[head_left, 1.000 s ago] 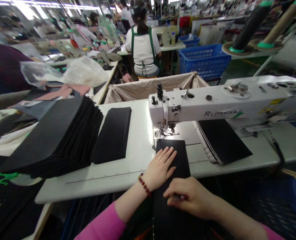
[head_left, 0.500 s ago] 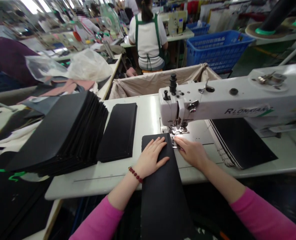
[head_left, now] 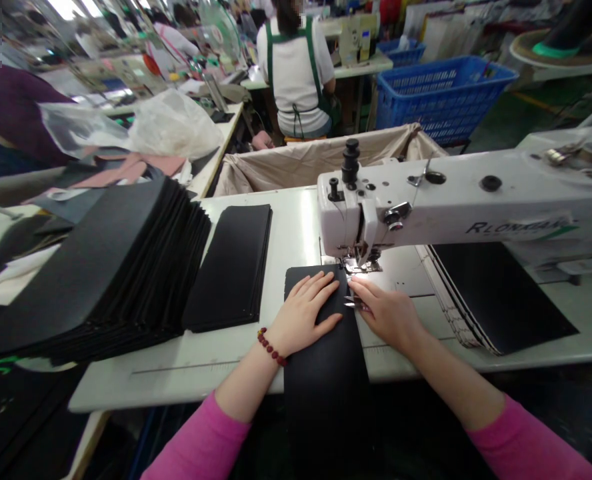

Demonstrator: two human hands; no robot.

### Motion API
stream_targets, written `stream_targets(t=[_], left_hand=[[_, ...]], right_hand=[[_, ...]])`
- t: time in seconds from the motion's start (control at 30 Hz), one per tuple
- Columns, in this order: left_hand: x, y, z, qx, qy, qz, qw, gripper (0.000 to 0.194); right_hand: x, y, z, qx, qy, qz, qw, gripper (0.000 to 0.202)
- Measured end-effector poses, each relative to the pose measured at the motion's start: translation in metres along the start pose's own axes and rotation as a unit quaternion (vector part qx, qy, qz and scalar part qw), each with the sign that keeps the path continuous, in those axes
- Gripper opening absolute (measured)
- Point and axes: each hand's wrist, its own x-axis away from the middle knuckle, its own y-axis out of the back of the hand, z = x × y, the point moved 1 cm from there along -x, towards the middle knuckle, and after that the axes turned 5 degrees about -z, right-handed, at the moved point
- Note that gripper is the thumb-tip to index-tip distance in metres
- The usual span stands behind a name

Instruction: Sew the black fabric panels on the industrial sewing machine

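A long black panel (head_left: 326, 387) lies under the needle area of the white sewing machine (head_left: 426, 200) and hangs over the table's front edge. Flat on its upper part rests my left hand (head_left: 309, 313), fingers spread, a beaded bracelet at the wrist. Beside the panel's right edge, close to the presser foot (head_left: 361, 260), is my right hand (head_left: 389, 310). Its fingers are wrapped round small metal snips (head_left: 357, 304), whose blades point left over the panel.
Left of the panel are a low pile of black pieces (head_left: 231, 267) and a tall black stack (head_left: 101, 267). More pieces (head_left: 501, 293) lie under the machine arm. Behind stand a cloth-lined bin (head_left: 276, 170), a blue basket (head_left: 436, 100) and a seated person (head_left: 299, 80).
The view has shifted slightly, with the table and machine appearing a little larger. Both hands keep nearly the same places, and the snips' blades show a bit more clearly.
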Motion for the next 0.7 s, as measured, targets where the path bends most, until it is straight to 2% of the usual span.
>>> stream_targets(t=[0.7], left_hand=[[0.0005, 0.0002, -0.0006, 0.008, 0.004, 0.005, 1.000, 0.061]], right_hand=[[-0.0047, -0.0004, -0.0001, 0.007, 0.012, 0.007, 1.000, 0.052]])
